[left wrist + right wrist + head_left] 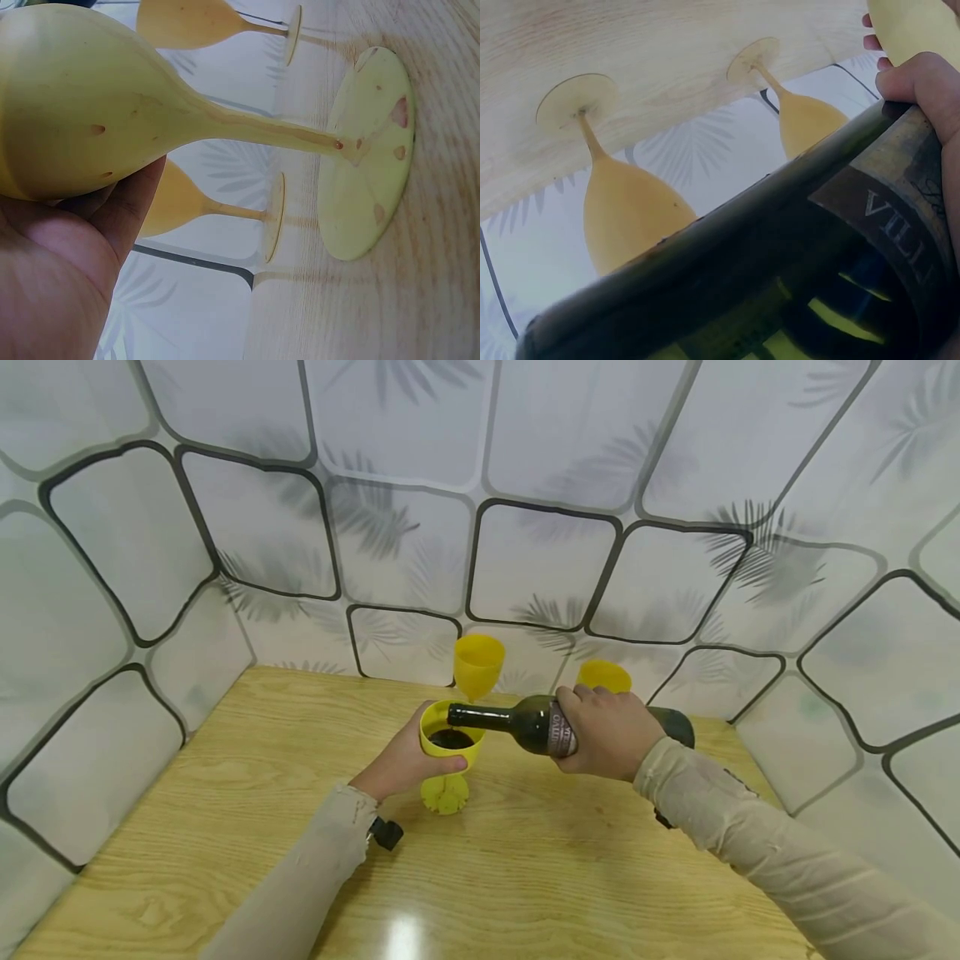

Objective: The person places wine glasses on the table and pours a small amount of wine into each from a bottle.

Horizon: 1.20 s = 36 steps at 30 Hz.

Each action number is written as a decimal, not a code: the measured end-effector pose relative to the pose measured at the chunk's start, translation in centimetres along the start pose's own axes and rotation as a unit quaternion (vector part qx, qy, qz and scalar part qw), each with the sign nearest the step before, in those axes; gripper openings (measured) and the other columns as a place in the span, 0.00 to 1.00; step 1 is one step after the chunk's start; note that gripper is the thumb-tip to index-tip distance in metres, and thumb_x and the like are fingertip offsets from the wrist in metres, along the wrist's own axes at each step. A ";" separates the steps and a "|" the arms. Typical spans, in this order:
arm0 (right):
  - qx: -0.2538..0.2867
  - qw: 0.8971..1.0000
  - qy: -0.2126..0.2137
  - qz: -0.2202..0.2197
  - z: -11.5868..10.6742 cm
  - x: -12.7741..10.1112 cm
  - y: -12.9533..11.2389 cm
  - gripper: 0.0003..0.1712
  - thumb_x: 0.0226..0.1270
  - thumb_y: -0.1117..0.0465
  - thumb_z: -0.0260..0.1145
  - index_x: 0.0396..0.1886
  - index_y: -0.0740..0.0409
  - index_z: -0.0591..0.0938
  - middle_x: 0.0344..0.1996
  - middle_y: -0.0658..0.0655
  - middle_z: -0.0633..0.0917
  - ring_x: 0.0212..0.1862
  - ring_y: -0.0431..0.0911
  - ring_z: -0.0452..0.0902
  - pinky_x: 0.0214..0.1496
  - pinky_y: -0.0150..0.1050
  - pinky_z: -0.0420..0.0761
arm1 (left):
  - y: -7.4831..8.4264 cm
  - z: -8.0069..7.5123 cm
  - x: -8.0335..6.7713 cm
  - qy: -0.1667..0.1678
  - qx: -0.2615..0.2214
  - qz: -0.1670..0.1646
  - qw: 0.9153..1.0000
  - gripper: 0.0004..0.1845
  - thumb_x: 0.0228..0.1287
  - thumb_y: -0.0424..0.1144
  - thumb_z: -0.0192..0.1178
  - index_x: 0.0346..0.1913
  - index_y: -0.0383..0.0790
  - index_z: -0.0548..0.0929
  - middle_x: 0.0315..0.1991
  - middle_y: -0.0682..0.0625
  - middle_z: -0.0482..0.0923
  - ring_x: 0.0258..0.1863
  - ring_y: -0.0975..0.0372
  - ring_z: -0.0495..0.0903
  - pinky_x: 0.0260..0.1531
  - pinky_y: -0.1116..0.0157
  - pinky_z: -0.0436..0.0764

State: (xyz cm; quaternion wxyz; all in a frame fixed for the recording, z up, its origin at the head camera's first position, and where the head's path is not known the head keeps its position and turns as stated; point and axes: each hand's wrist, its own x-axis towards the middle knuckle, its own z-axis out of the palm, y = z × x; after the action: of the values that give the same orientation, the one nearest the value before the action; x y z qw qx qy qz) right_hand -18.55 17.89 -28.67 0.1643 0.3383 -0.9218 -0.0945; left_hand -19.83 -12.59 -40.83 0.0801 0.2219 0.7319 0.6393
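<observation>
My left hand point(405, 764) grips the bowl of a yellow goblet point(450, 752) that stands on the wooden table point(225, 827); dark liquid shows inside it. My right hand point(607, 731) holds a dark green wine bottle point(525, 722) tipped on its side, its mouth over the goblet's rim. In the left wrist view my palm point(67, 270) cups the goblet bowl point(82, 105), and its foot point(367, 157) rests on the table. The right wrist view has the bottle point(780, 255) filling the foreground under my fingers point(922, 82).
Two more yellow goblets stand behind, one point(478, 664) centre back and one point(603, 677) behind my right hand; both show in the wrist views point(210, 202) point(630, 202). Patterned wall panels point(540, 560) enclose the table on three sides.
</observation>
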 end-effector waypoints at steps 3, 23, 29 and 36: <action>0.009 1.000 0.002 0.005 0.2 0.0 -0.1 0.38 0.42 0.38 0.80 0.43 0.58 0.76 0.27 0.53 0.79 0.26 0.49 0.76 0.20 0.46 0.80 | -0.1 0.0 0.0 -0.001 0.003 0.000 1.000 0.45 0.58 0.41 0.79 0.72 0.49 0.62 0.66 0.36 0.73 0.60 0.53 0.78 0.64 0.51 0.76; 0.125 0.990 0.008 0.058 2.7 0.1 -1.9 0.39 0.43 0.36 0.80 0.47 0.55 0.75 0.31 0.50 0.83 0.27 0.43 0.79 0.24 0.43 0.82 | -0.1 0.0 0.2 0.002 0.005 0.009 1.000 0.44 0.59 0.36 0.77 0.72 0.48 0.61 0.62 0.42 0.76 0.58 0.53 0.79 0.63 0.51 0.77; 0.173 0.980 0.021 0.097 3.8 -0.3 -2.0 0.41 0.44 0.37 0.80 0.52 0.54 0.77 0.34 0.49 0.86 0.30 0.43 0.82 0.26 0.44 0.84 | 0.1 0.1 0.1 0.010 0.015 -0.003 1.000 0.44 0.58 0.39 0.79 0.72 0.50 0.62 0.61 0.48 0.75 0.58 0.54 0.77 0.63 0.51 0.76; 0.232 0.962 0.054 0.134 4.7 -1.4 -1.6 0.44 0.45 0.39 0.82 0.58 0.57 0.77 0.38 0.54 0.87 0.32 0.46 0.84 0.30 0.46 0.85 | 0.0 0.0 0.1 0.011 0.013 0.004 1.000 0.43 0.58 0.38 0.79 0.71 0.49 0.63 0.62 0.48 0.74 0.58 0.54 0.76 0.64 0.50 0.75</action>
State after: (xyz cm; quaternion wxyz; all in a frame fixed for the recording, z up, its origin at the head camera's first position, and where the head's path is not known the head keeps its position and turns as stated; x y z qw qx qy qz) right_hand -18.31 17.90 -33.85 0.1421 0.2450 -0.9450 0.1633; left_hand -19.90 -12.54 -40.78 0.0666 0.2193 0.7401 0.6322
